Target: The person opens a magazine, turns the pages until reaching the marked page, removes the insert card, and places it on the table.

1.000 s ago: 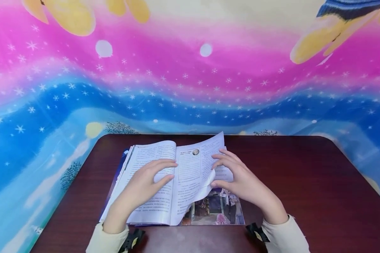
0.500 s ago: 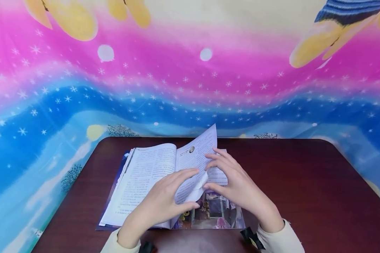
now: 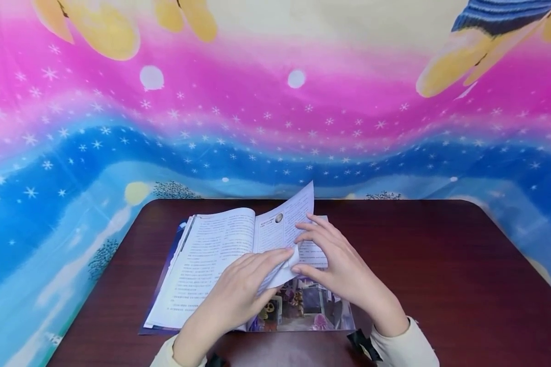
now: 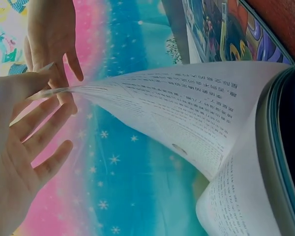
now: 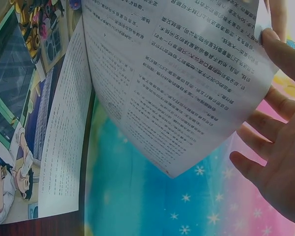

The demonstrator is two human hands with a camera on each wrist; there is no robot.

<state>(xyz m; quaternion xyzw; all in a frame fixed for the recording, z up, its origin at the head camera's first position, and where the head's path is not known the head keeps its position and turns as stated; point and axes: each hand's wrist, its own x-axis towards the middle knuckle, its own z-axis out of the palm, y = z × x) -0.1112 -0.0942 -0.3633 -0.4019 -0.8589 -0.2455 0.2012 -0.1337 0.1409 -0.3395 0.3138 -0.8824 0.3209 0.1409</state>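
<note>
An open magazine [image 3: 195, 270] lies on the table, its left half flat and covered in print. One printed page [image 3: 275, 229] is lifted from the right half, with its far corner pointing up and its outer edge bent. My left hand [image 3: 239, 285] pinches this page's lower outer edge between thumb and fingers. Close beside it, my right hand [image 3: 344, 260] holds the same edge, thumb on one side and fingers behind, as the right wrist view shows. Beneath the raised page, a colour illustration [image 3: 314, 308] and a printed half-width strip [image 3: 313, 255] show.
The dark red-brown table [image 3: 441, 265] extends to both sides of the magazine. Behind it hangs a pink and blue cloth [image 3: 275, 127] with snowflakes. A black wrist strap [image 3: 365, 345] sits by the right cream sleeve [image 3: 406, 344].
My left hand has moved right from the left page to the lifted page's edge and closed on it. The right hand has shifted slightly left, raising the page more steeply.
</note>
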